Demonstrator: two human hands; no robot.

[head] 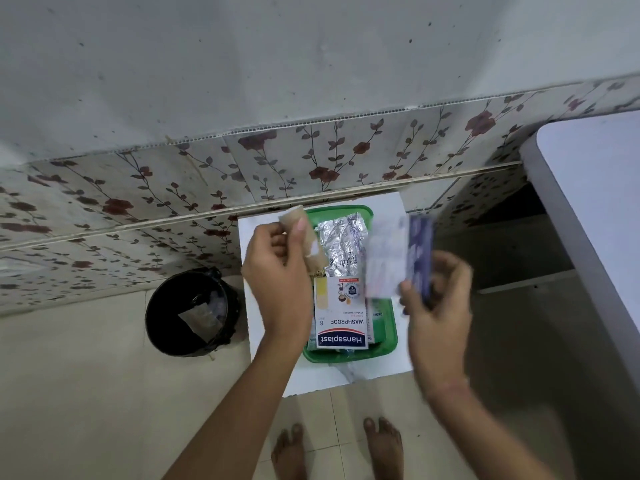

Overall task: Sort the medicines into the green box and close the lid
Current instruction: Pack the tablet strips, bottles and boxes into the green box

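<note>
The green box [389, 336] lies open on a small white table [263, 348]. Inside it are a Hansaplast plaster pack [341, 323] and a silver foil strip [341, 245]. My left hand [277, 271] is over the box's left edge, holding a tan paper packet [301, 223] between thumb and fingers. Over the box's right side, my right hand [438, 299] grips a blurred white and dark blue medicine box [401, 258]. No lid can be seen.
A black bin [192, 311] with paper in it stands on the floor left of the table. A floral-tiled wall runs behind. A white counter edge [571, 237] rises at the right. My bare feet [337, 448] are on the tiled floor below.
</note>
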